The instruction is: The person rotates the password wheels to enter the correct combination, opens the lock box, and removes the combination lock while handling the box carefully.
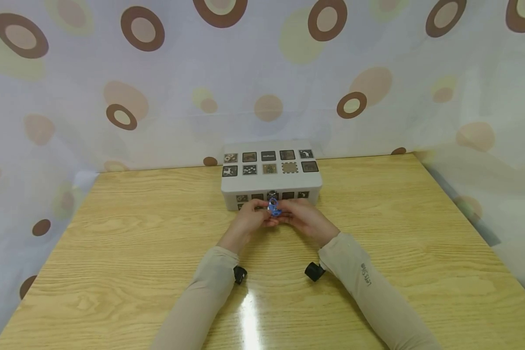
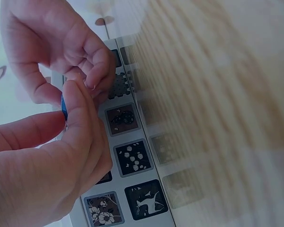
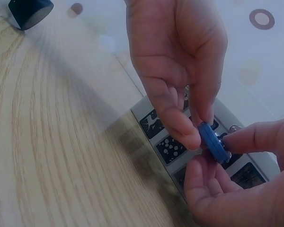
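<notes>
From the head view, both hands are meeting at the front face of the grey box point(image 1: 271, 177) on the desk point(image 1: 113, 243), the left hand point(image 1: 249, 221) and right hand point(image 1: 299, 218) together pinching a small blue padlock point(image 1: 274, 208) between them. In the left wrist view, the left fingers point(image 2: 78, 118) are curling round the padlock's blue edge, while the right wrist view is showing the right fingers point(image 3: 180, 127) gripping its upper side, the disc lying tilted just in front of the box.

Bright, glare on table point(image 1: 249, 311); wrist views seemingly blurred.
</notes>
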`<state>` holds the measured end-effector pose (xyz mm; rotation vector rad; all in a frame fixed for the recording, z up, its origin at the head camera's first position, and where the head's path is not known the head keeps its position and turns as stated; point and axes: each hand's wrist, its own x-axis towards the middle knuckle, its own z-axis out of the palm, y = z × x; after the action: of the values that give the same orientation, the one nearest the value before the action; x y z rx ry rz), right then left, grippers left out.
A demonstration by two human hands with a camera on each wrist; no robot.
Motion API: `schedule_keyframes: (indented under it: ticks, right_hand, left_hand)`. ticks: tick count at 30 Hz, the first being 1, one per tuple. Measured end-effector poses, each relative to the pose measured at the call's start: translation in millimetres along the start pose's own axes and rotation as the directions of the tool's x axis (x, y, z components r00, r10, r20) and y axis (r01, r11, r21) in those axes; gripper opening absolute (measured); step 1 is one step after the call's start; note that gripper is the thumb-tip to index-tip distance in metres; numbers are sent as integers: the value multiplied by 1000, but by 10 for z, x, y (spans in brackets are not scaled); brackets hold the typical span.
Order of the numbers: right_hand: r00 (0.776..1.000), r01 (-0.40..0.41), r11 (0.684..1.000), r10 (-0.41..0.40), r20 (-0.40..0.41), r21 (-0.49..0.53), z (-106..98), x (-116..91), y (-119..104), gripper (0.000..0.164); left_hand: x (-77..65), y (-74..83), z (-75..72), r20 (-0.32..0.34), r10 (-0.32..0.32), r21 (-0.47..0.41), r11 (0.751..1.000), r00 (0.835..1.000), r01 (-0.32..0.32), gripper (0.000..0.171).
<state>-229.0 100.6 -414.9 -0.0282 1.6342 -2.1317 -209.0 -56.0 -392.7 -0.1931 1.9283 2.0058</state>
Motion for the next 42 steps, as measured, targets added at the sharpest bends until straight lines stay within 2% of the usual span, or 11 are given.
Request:
schedule_keyframes:
  ticks: [11,20,27,34,42]
  right_hand:
    - [997,-56,992,50,-55,-111,34,41,-31,37]
    - [998,-55,980,49,-38,-193,51,50,-48,38]
    - [999,-37,975,34,-18,-219,48,47,-51,38]
    - [999,-43,984,39,-30,-172,31,42,-70,38]
    - [1000,-29,982,29,0,-186,33,42,-58,38]
  left_hand:
    - [11,-8,-13,8,-3,24,1000,1000,3,29]
    - [-1,-1,-12,-3,-10,27,1000,1000,10,29]
    - [14,-14,-12,-8,1,37,999,1000,-1,29]
    - [30,-12,-8,-7,3,36,999,1000,-3,30]
    - [7,2,-8,-10,-2,40,999,1000,3,28]
